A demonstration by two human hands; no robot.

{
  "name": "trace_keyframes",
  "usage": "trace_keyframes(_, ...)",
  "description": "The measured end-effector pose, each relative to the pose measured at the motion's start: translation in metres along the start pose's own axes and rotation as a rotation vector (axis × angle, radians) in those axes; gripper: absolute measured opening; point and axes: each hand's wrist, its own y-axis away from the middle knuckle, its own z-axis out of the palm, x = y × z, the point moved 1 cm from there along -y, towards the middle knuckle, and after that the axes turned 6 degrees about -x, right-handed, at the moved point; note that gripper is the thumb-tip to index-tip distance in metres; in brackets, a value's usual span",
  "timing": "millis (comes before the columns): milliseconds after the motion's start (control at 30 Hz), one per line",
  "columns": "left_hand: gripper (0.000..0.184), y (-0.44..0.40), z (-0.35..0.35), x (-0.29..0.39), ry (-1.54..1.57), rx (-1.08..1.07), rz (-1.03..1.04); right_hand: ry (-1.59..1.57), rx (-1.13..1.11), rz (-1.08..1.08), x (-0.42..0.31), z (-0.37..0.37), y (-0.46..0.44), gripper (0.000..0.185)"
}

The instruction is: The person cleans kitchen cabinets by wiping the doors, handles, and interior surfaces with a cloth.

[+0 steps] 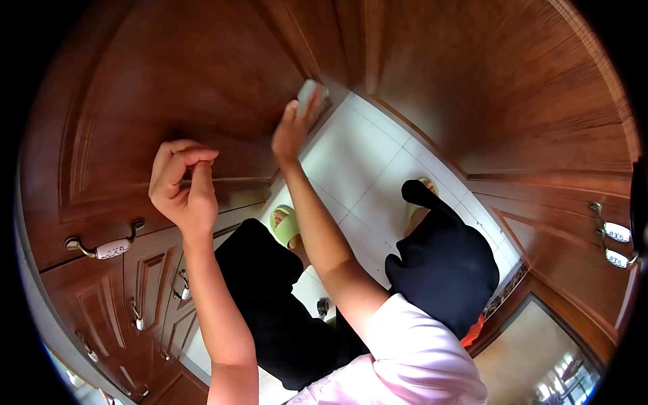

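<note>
Left hand curled, right hand outstretched with pale object

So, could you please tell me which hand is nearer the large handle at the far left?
Left: the left hand is above and right of the handle, while the right hand is farther off, with a pale pad.

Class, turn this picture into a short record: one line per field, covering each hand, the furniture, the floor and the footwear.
Left hand: loosely curled in front of the wood, nothing visible in it
Right hand: holding a pale pad at the wooden panel; pad material unclear, blurred
Furniture: brown wood on both sides, with metal-and-white patterned handles
Floor: white tiles
Footwear: light green slippers
Clothing: pale top, black lower garment
</note>
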Motion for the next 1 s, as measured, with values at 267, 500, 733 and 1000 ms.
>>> trace_keyframes(267, 0.021, -0.001, 0.0, 0.005, 0.01, 0.0, 0.006, -0.254, 0.015, 0.441, 0.101, -0.006, -0.004, 0.069)
trace_keyframes(500, 0.021, 0.009, -0.013, 0.012, -0.029, 0.011, 0.0, 0.152, -0.198, -0.095, -0.096, 0.009, 0.033, 0.066)
trace_keyframes(733, 0.021, 0.022, -0.025, 0.017, 0.059, 0.059, -0.017, -0.032, -0.208, -0.58, -0.167, 0.01, 0.027, 0.06)
trace_keyframes(1000, 0.024, 0.028, -0.026, 0.016, 0.021, 0.022, -0.057, 0.048, -0.078, -0.203, -0.024, -0.005, 0.041, 0.048)
